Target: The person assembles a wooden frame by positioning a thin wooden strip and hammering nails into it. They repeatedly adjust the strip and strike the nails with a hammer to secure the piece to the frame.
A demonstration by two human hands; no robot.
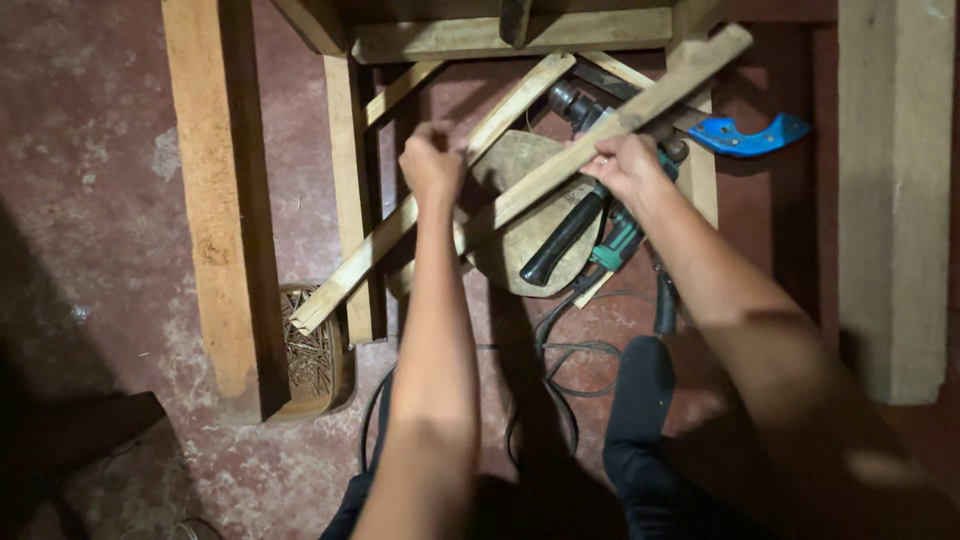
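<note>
Head view: our 2 hands on crossed wooden slats above the floor.

Our left hand [432, 160] is closed in a fist around 1 thin slat [400, 222]; our right hand [622, 165] is wrapped around the longer slat [560, 165] crossing it. A power tool [600, 225] lies on a wooden stool [535, 215] beneath, beside a blue saw handle [748, 135]. We judge that a firm grip near the crossing point keeps both slats steady.

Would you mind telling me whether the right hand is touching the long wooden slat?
Touching. The head view shows the right hand closed around the long wooden slat, its fingers wrapped over its edge.
</note>
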